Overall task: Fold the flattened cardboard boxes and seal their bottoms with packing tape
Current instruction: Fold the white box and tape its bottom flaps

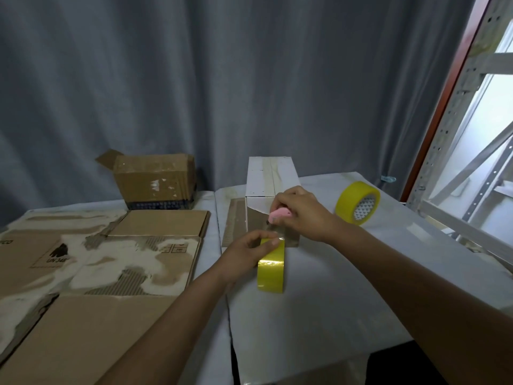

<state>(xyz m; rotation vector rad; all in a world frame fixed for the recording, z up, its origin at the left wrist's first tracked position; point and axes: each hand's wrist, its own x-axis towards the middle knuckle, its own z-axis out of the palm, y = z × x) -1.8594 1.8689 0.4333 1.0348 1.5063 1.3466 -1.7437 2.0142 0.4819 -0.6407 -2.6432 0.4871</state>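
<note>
grey-draped worktop before a grey curtain. left hand grips an upright yellow tape roll; right hand holds a pink cutter at the tape strip. the white box lies beyond, long axis pointing away; flattened cardboard at left.

two tape rolls, two folded boxes, one pink cutter.
</note>
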